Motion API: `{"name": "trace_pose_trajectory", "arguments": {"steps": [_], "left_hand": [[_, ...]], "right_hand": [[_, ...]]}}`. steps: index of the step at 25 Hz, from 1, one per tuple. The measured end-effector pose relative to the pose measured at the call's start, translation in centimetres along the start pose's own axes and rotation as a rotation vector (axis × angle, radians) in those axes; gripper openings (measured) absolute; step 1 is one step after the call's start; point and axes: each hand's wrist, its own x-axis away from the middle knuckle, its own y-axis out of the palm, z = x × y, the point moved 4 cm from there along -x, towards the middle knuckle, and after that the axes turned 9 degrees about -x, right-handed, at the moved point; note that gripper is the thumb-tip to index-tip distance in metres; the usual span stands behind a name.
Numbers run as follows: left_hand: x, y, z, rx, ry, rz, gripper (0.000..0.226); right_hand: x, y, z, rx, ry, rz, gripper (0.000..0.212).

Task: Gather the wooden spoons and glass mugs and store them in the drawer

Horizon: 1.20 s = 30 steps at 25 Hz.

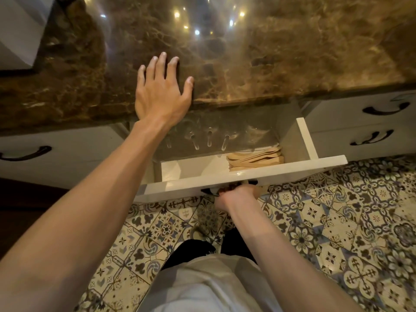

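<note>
The white drawer (247,174) stands pulled out below the brown marble counter (270,52). Inside it, a pile of wooden spoons (256,159) lies at the right, near the front. Several glass mugs (209,138) sit in a row at the back, partly under the counter's edge, their handles pointing toward me. My left hand (162,88) rests flat on the counter with its fingers spread and holds nothing. My right hand (236,195) is below the drawer front, closed around the dark drawer handle (209,191), which is mostly hidden.
Shut white drawers with dark handles flank the open one at the left (24,154) and right (382,109). A grey block (20,30) sits at the counter's far left. Patterned floor tiles (337,221) lie below. My legs stand close to the drawer front.
</note>
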Motion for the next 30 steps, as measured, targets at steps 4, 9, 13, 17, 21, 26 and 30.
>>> {"name": "trace_pose_trajectory", "arguments": {"steps": [4,9,13,17,21,26,30], "left_hand": [[1.7,0.3,0.4,0.014,0.011,0.001,0.059],[3.3,0.5,1.7,0.012,0.039,0.017,0.059],[4.3,0.7,2.4,0.008,0.067,0.029,0.059],[4.2,0.8,2.3,0.012,0.058,0.023,0.059],[4.0,0.7,2.5,0.017,0.051,0.021,0.059],[4.2,1.0,2.4,0.019,0.057,0.029,0.059],[4.1,0.5,2.6,0.049,0.048,0.047,0.06]], "right_hand": [[0.5,1.3,-0.5,-0.34,0.145,-0.061,0.035],[1.6,2.0,-1.3,-0.52,0.148,-0.04,0.02],[1.2,2.9,-2.0,-0.606,0.128,-0.095,0.032],[0.8,5.5,-2.8,-0.575,0.086,-0.105,0.039],[0.3,7.3,-4.5,-0.214,-0.045,-0.107,0.042],[-1.0,7.4,-4.1,-0.094,-0.085,-0.192,0.082],[-0.3,6.9,-4.0,-0.503,0.01,-0.376,0.04]]}}
